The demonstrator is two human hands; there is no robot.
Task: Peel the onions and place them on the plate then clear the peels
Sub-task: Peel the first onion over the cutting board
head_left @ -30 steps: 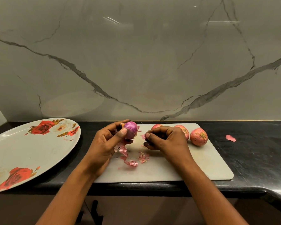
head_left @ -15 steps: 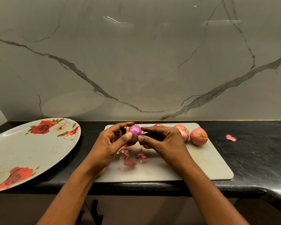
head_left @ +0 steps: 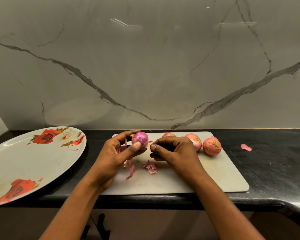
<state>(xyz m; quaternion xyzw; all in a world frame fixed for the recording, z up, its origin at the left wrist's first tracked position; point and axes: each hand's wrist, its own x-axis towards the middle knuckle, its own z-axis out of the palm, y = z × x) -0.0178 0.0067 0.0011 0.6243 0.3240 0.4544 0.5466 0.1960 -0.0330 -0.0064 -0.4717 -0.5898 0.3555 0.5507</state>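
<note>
My left hand (head_left: 116, 153) grips a partly peeled purple onion (head_left: 140, 137) above the white cutting board (head_left: 206, 175), with loose skin hanging under the palm. Right beside it, my right hand (head_left: 173, 151) has its fingers curled, and its thumb and forefinger pinch a bit of peel at the onion's root end. Three unpeeled onions stand in a row at the back of the board: one (head_left: 168, 135) half hidden behind my right hand, one (head_left: 195, 141) next to it, one (head_left: 212, 146) at the right. Torn peels (head_left: 150, 166) lie on the board below the hands.
A large oval plate with red roses (head_left: 24, 163) lies on the black counter to the left, overhanging the front edge. One stray peel (head_left: 246, 147) lies on the counter right of the board. A marble wall stands close behind.
My right hand moved left to the onion and now pinches at its root end. My left hand turned the onion a little and lifted it slightly.
</note>
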